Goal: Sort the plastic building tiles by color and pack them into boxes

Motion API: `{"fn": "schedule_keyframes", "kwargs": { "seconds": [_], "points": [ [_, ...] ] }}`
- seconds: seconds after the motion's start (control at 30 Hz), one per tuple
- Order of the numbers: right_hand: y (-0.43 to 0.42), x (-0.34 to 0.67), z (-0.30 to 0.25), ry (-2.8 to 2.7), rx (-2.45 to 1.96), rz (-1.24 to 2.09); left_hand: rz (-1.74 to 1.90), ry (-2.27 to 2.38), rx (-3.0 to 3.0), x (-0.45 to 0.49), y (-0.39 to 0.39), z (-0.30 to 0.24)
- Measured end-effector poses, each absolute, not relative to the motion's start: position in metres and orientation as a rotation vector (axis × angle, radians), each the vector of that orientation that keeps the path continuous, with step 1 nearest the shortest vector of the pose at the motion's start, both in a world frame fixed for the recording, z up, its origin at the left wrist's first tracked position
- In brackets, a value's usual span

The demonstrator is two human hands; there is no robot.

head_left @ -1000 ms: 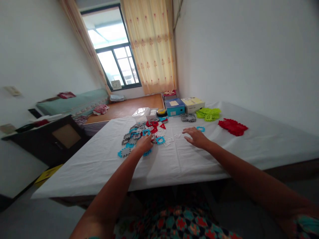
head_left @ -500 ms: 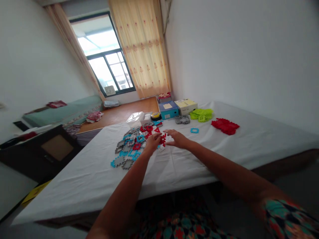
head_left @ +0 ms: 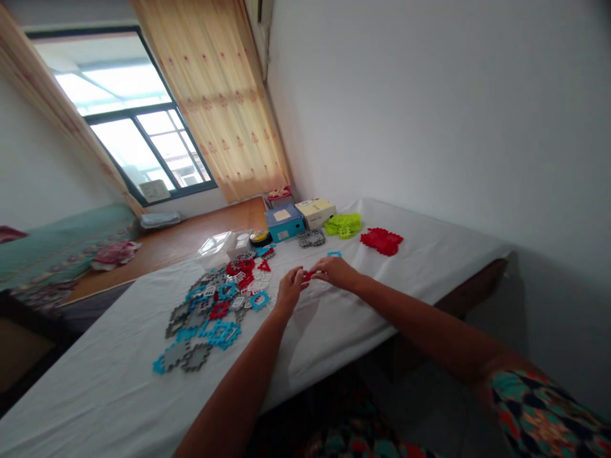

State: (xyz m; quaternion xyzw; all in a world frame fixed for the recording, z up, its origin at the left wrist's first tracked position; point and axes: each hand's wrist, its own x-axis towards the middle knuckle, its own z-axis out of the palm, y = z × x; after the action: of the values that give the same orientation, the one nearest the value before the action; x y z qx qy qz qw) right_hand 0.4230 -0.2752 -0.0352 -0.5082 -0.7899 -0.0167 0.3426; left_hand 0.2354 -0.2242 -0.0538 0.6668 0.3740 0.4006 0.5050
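Evidently two hands share one red piece [head_left: 308, 276], held up just over the desk [head_left: 305, 346] with its white cloth. The left hand [head_left: 288, 291] has its fingers drawn together on the piece from nine o'clock; the right hand [head_left: 338, 272] has thumb and fingers nearly together on it from three o'clock. The fingers cover most of the piece, so its shape cannot be told.

Taking that piece as the dial's centre, with twelve at the far side, one blue frame [head_left: 335, 254] lies between one and two, partly hidden behind the right hand. Three single-colour stacks stand farther out: one grey stack [head_left: 312, 238] at twelve, one lime-green stack [head_left: 343, 225] at one and one red stack [head_left: 381, 241] at two. Two boxes sit side by side, one blue box [head_left: 284, 222] at eleven and one yellow box [head_left: 316, 212] at twelve. At ten come one round black-and-yellow tin [head_left: 260, 238] and, just beyond it, two pale containers [head_left: 216, 247].

From eight to ten spreads one mixed heap [head_left: 205, 305] of grey, blue, red and white pieces, overlapping too much to count; one red triangle [head_left: 264, 265] shows clearly at its far edge.
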Motion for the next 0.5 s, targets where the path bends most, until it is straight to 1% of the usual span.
{"fn": "schedule_keyframes", "kwargs": {
  "seconds": [0.07,0.2,0.3,0.4,0.5],
  "points": [
    [-0.277,0.466,-0.030,-1.893,-1.497,-0.156,0.957,0.869,1.584,0.239,-0.227,-0.061],
    [-0.289,0.563,-0.031,-1.396,-1.964,-0.375,0.937,0.862,1.578,0.241,-0.228,-0.069],
    [-0.294,0.604,-0.040,-1.201,-2.225,-0.360,0.926,0.885,1.580,0.243,-0.227,-0.069],
    [-0.283,0.596,-0.044,-1.242,-2.292,-0.341,0.919,0.887,1.588,0.244,-0.228,-0.072],
    [-0.261,0.545,-0.042,-1.495,-2.070,-0.421,0.909,0.880,1.624,0.245,-0.228,-0.077]
  ]
}}
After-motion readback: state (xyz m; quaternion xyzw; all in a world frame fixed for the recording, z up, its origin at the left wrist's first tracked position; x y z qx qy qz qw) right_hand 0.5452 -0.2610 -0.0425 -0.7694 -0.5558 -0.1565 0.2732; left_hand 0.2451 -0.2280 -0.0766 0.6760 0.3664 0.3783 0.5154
